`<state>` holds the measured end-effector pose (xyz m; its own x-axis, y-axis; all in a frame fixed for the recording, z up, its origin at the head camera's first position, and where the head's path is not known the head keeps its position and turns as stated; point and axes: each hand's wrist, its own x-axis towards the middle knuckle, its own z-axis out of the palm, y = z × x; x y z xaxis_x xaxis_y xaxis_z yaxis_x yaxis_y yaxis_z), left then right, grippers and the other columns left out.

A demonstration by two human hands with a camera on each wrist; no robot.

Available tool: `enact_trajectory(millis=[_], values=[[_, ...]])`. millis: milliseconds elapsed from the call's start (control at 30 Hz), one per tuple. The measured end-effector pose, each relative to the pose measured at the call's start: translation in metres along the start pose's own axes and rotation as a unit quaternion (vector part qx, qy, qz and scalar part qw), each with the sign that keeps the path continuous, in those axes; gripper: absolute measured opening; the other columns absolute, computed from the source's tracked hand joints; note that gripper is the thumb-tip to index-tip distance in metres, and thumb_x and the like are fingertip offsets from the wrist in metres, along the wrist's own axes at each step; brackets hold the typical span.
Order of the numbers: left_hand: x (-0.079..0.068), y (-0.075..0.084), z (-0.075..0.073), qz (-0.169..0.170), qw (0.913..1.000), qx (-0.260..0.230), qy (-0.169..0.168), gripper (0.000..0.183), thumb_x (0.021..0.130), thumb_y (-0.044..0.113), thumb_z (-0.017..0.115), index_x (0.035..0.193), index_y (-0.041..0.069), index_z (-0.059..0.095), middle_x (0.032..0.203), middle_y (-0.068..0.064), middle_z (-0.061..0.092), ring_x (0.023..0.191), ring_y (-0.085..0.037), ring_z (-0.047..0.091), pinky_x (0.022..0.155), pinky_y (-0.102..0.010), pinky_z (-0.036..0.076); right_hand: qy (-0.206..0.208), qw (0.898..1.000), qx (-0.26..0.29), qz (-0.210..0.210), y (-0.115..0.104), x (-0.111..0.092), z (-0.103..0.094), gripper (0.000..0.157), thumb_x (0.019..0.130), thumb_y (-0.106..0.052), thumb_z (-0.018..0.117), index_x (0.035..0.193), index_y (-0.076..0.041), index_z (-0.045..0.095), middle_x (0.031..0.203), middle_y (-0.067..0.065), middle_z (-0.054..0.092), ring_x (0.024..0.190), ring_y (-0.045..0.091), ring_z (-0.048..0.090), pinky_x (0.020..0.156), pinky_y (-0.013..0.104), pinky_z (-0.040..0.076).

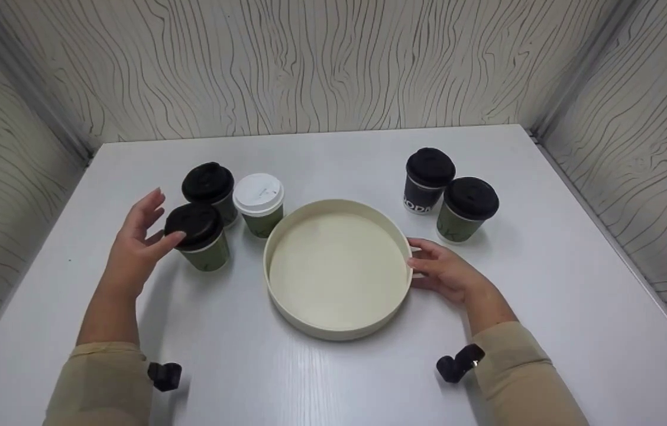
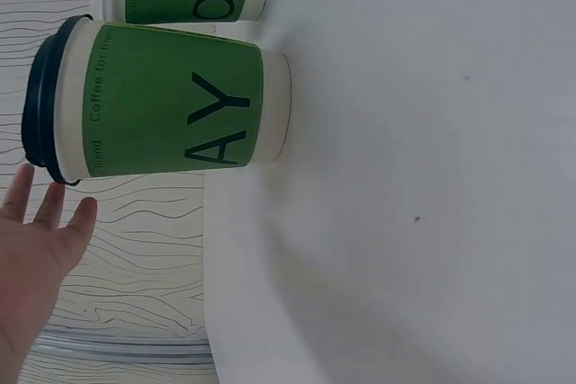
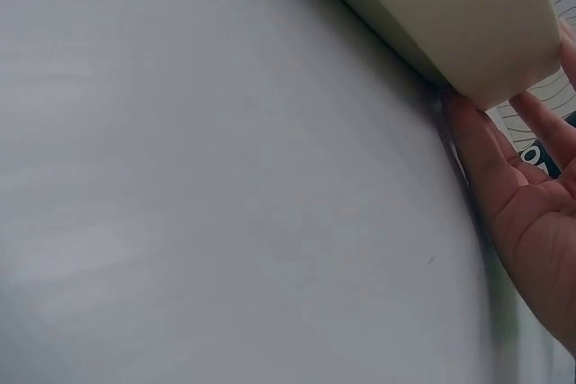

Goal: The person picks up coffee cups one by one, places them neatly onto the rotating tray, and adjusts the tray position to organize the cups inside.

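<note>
At the left, my left hand point(image 1: 139, 242) reaches beside the nearest green coffee cup point(image 1: 208, 254), its fingers spread by the black lid point(image 1: 194, 226). In the left wrist view the fingertips point(image 2: 47, 209) are at the lid's edge, not wrapped round it; whether they touch is hard to tell. My right hand point(image 1: 443, 272) holds the right side of a round cream tray point(image 1: 404, 296), thumb at the rim. From the right wrist, fingers point(image 3: 481, 146) lie against the tray's outer wall point(image 3: 468, 24) and lower edge. The tray holds nothing.
Behind the left cup stand a black-lidded cup point(image 1: 208, 183) and a white-lidded green cup point(image 1: 259, 198). Right of the tray are a dark cup point(image 1: 422, 192) and a black-lidded green cup point(image 1: 459, 225). Patterned panels point(image 1: 310, 65) border the white table point(image 1: 310, 390).
</note>
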<state>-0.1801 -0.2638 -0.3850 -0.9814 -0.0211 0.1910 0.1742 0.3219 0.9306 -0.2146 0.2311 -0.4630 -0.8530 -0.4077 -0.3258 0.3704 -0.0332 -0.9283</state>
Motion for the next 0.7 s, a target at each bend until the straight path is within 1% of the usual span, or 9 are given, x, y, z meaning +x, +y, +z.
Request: enact_trajectory(millis=[167,267,367,500,700], values=[[0.001,-0.007,0.002,-0.017,0.9997,-0.015,-0.01,0.08,0.083,0.015,0.068,0.146,0.019,0.019,0.15,-0.008,0.02,0.136,-0.028,0.019,0.107,-0.05,0.024,-0.002,1.0,0.004,-0.002,0.0,0.0,0.0,0.063,0.088,-0.008,0.059,0.141,-0.003,0.026,0.116,0.013,0.048,0.098,0.022,0.057,0.088,0.043,0.047],[0.001,-0.012,0.004,-0.027,0.9995,-0.006,-0.012,0.083,0.082,0.017,0.069,0.147,0.019,0.017,0.151,-0.007,0.016,0.136,-0.029,0.02,0.107,-0.05,0.024,-0.005,1.0,0.005,-0.004,0.001,0.0,0.0,0.062,0.088,-0.009,0.059,0.141,-0.003,0.027,0.116,0.013,0.049,0.098,0.022,0.057,0.088,0.043,0.047],[0.001,-0.016,0.006,-0.042,0.999,0.008,-0.013,0.086,0.082,0.021,0.069,0.147,0.022,0.014,0.152,-0.006,0.013,0.135,-0.029,0.021,0.106,-0.05,0.026,-0.006,1.0,0.007,-0.007,0.001,-0.001,0.0,0.062,0.087,-0.009,0.06,0.14,-0.003,0.028,0.115,0.013,0.049,0.098,0.023,0.057,0.088,0.044,0.047],[0.001,-0.022,0.009,-0.058,0.9981,0.012,-0.015,0.089,0.081,0.024,0.07,0.147,0.024,0.01,0.152,-0.004,0.013,0.135,-0.028,0.022,0.105,-0.049,0.029,-0.002,1.0,0.008,-0.007,0.001,-0.001,0.001,0.061,0.087,-0.009,0.06,0.139,-0.004,0.03,0.113,0.012,0.05,0.097,0.022,0.057,0.087,0.044,0.048],[0.001,-0.029,0.013,-0.061,0.9979,-0.01,-0.019,0.096,0.079,0.021,0.073,0.147,0.026,0.006,0.151,-0.007,0.015,0.136,-0.029,0.02,0.105,-0.05,0.027,0.006,1.0,0.008,-0.003,0.001,-0.002,0.001,0.062,0.085,-0.01,0.062,0.139,-0.006,0.032,0.114,0.012,0.051,0.098,0.022,0.057,0.088,0.044,0.048]])
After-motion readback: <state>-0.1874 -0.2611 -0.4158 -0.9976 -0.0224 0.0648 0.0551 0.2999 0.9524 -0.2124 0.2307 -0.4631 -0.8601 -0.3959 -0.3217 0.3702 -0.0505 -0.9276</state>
